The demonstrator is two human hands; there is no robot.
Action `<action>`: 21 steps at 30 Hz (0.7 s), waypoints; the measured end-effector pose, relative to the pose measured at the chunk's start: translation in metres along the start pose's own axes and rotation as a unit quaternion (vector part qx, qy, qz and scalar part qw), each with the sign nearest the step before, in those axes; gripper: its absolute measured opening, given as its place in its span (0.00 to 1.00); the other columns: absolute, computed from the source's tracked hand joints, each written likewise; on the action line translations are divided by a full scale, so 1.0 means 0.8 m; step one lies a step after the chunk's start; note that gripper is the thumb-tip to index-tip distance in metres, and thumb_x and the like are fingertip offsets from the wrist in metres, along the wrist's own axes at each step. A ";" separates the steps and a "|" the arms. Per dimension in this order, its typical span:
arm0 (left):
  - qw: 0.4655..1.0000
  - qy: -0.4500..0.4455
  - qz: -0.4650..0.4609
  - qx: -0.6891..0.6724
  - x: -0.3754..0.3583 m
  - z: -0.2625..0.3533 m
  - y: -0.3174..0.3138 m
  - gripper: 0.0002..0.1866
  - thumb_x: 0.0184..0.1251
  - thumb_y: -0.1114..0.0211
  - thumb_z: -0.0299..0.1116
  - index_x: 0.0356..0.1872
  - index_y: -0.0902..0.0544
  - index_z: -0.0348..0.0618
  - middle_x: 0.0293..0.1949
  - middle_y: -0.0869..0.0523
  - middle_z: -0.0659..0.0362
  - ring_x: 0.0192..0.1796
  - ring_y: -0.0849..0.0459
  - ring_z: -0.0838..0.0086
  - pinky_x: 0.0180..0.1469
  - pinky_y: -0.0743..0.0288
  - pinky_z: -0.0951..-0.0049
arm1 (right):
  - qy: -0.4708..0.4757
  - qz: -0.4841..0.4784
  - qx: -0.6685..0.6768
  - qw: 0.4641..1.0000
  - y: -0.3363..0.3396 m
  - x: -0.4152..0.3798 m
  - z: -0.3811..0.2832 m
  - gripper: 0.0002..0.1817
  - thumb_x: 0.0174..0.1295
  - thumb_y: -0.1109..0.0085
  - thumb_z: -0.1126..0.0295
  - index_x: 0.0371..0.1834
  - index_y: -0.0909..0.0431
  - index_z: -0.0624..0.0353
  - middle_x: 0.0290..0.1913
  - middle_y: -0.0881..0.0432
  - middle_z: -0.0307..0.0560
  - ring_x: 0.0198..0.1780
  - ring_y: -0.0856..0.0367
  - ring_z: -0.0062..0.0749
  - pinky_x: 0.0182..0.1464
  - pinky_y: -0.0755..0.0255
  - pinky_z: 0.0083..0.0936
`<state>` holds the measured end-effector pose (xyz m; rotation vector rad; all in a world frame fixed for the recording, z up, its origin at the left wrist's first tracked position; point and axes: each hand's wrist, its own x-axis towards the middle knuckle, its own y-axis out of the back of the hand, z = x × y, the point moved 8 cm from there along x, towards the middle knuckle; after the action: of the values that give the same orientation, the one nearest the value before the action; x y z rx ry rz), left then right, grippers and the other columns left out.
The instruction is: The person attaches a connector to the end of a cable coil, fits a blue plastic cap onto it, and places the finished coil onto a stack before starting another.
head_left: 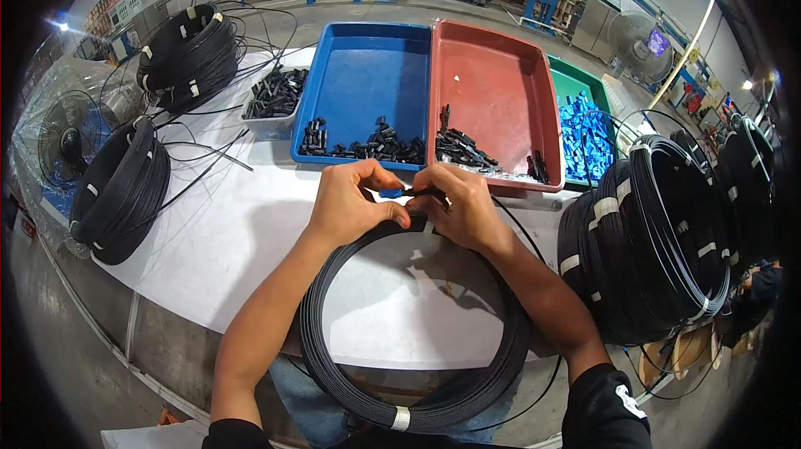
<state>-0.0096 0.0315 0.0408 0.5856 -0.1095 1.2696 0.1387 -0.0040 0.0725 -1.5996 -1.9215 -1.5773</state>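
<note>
My left hand point(346, 201) pinches a small blue plastic connector piece point(390, 193) between thumb and fingers. Right beside it, my right hand point(464, 205) is closed on the end of a black cable point(521, 236), its fingertips nearly meeting those of the left. Part of what lies between the fingers is hidden by the hands. Below them a coil of black cable point(317, 340), bound with white tape, rests partly on the white table point(242, 224) and partly over my lap.
A blue tray point(371, 73) and a red tray point(492, 73) hold black connector parts. Behind on the right, a green tray point(576, 82) carries small blue pieces point(586, 136). A clear tub point(275, 128) contains black parts. Cable coils stand left point(125, 190) and right point(601, 257).
</note>
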 end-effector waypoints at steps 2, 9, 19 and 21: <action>1.000 0.002 -0.012 -0.023 -0.005 -0.002 0.000 0.14 0.48 0.17 0.25 0.34 0.14 0.34 0.35 0.09 0.55 0.36 0.11 0.78 0.37 0.19 0.79 | -0.014 0.002 0.006 1.000 0.002 -0.002 0.012 0.12 0.51 0.28 0.81 0.35 0.21 0.62 0.33 0.19 0.48 0.31 0.16 0.39 0.30 0.25 0.31; 0.993 -0.004 0.092 0.079 -0.010 0.008 0.017 0.05 0.54 0.28 0.15 0.30 0.14 0.33 0.26 0.10 0.56 0.31 0.09 0.75 0.34 0.18 0.78 | -0.015 -0.056 0.011 0.998 -0.011 -0.001 -0.007 0.08 0.55 0.36 0.84 0.35 0.24 0.64 0.32 0.21 0.53 0.33 0.18 0.50 0.35 0.25 0.38; 0.994 -0.022 0.063 0.087 -0.012 0.026 0.003 0.05 0.53 0.29 0.15 0.30 0.14 0.34 0.24 0.10 0.52 0.25 0.11 0.76 0.27 0.22 0.78 | 0.036 0.068 -0.009 0.997 0.007 -0.007 -0.022 0.08 0.51 0.37 0.87 0.32 0.20 0.63 0.31 0.14 0.50 0.29 0.14 0.44 0.30 0.21 0.31; 0.993 -0.044 0.095 0.062 -0.011 0.026 0.004 0.05 0.53 0.28 0.15 0.30 0.15 0.33 0.24 0.10 0.52 0.22 0.14 0.79 0.26 0.24 0.78 | 0.043 0.075 -0.010 0.996 0.010 -0.007 -0.023 0.09 0.49 0.36 0.87 0.32 0.19 0.63 0.31 0.14 0.50 0.29 0.13 0.43 0.30 0.21 0.30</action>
<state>-0.0107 0.0144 0.0565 0.7530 -0.1630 1.4421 0.1391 -0.0235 0.0810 -1.6152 -1.7059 -1.5816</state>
